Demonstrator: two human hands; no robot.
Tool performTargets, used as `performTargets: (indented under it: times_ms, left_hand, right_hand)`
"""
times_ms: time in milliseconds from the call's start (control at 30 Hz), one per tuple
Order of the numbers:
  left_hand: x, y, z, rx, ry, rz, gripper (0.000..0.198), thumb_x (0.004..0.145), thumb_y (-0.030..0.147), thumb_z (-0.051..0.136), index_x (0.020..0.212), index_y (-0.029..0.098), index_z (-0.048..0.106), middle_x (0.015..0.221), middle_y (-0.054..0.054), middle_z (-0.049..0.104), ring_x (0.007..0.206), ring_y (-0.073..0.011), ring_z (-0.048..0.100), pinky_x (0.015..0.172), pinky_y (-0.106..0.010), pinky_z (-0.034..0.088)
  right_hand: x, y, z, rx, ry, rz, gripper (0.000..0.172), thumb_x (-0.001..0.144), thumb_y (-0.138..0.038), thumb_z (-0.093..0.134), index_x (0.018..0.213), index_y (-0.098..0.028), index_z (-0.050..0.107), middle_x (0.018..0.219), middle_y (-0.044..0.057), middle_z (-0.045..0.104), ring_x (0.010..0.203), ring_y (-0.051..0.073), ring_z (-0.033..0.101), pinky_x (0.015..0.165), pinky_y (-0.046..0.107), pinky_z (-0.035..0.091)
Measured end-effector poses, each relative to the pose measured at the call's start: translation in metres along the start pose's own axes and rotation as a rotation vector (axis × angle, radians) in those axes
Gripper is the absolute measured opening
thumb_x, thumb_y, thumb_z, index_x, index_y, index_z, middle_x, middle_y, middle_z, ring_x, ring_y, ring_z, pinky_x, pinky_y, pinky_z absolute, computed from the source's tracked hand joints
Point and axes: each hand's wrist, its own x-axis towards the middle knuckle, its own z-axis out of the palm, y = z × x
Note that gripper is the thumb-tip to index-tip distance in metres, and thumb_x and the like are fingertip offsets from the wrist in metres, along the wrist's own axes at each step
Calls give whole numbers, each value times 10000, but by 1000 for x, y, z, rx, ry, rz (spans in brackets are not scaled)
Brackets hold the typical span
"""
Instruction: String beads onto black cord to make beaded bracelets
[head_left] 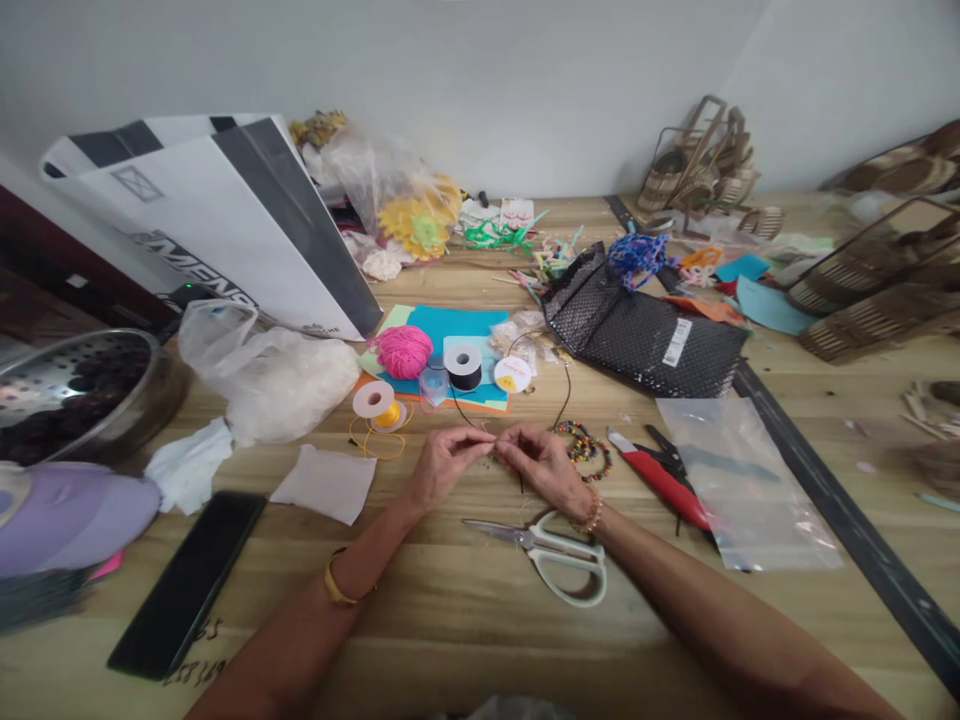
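My left hand and my right hand meet at the fingertips above the table, both closed in a pinch. A thin black cord runs from the black spool down to my left fingers. Another stretch of it curves up behind my right hand, and a short end hangs below. What exactly sits between the fingertips is too small to see. A multicoloured bead string lies just right of my right hand. White-handled scissors lie below my hands, their blades pointing left.
To the left are a yellow thread spool, pink yarn, a phone and a metal colander. On the right lie red-handled pliers, a clear plastic bag and a black bubble mailer. A large paper bag stands behind.
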Motion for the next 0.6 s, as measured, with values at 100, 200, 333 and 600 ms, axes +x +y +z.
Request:
performTargets:
  times_ms: [100,200,333,600]
  left_hand:
    - [1,1,0,-21,8,-16,132,723,245,712,804,145,744,817,-62,765,749,-185,696,725,-275,556]
    - [2,2,-2,-26,20,-18,128,720,258,718,782,150,745,794,-57,763,741,-184,694,722,-278,555]
    - [4,-1,-4,-52,39,-55,155,700,286,739,776,151,744,812,-64,766,757,-194,698,743,-295,555]
    - [6,-3,-6,-204,32,-173,210,636,302,786,767,147,735,791,-54,763,740,-188,692,739,-304,542]
  right_hand:
    - [0,0,0,-18,2,-12,330,864,-456,579,797,-137,637,606,-8,530,536,97,425,480,208,330]
    - [1,-1,-1,-40,22,-35,318,860,-441,592,813,-137,673,651,18,595,578,116,486,518,222,378]
    - [1,0,0,-12,28,-42,316,868,-433,583,877,-141,705,713,48,670,611,143,571,555,242,450]
    - [0,0,1,-27,26,-57,236,865,-370,611,911,-159,706,749,56,710,679,177,644,648,272,505]
